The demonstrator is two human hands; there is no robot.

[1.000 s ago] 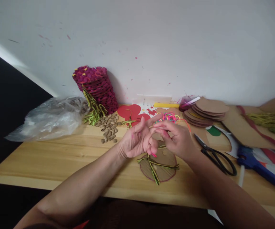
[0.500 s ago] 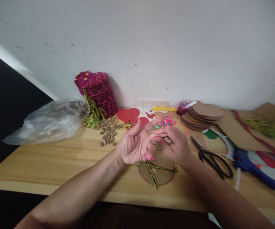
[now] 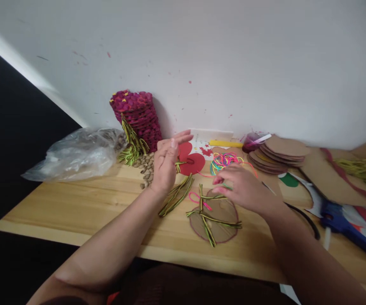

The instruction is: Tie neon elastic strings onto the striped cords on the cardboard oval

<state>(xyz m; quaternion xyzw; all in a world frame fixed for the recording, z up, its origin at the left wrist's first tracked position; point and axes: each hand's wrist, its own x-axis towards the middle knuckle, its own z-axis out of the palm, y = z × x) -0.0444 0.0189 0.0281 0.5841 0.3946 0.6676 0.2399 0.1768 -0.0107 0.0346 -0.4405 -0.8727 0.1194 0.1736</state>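
My left hand (image 3: 165, 165) is raised over the table's middle with its fingers stretched out, and nothing shows in it. To the right, my right hand (image 3: 245, 186) hovers near the upper edge of a cardboard disc (image 3: 223, 209), thumb and forefinger apart. A short green strand shows between them; whether they touch it I cannot tell. Black-and-yellow cords (image 3: 202, 212) lie crossed over the disc. A small pink cord loop (image 3: 195, 196) lies at its upper left. More striped cords (image 3: 176, 197) rest between my left forearm and the disc.
Behind the hands are red paper shapes (image 3: 192, 164) and a bright cord tangle (image 3: 224, 161). Seeds or shells (image 3: 146, 165), a plastic bag (image 3: 75, 156) and a purple stacked piece (image 3: 138, 120) stand left. Cardboard discs (image 3: 281, 152) and a blue glue gun (image 3: 338, 218) are right.
My hands have moved apart: the left to the left with fingers straightened, the right slightly to the right. The pink loop and loose striped cords now show on the table.
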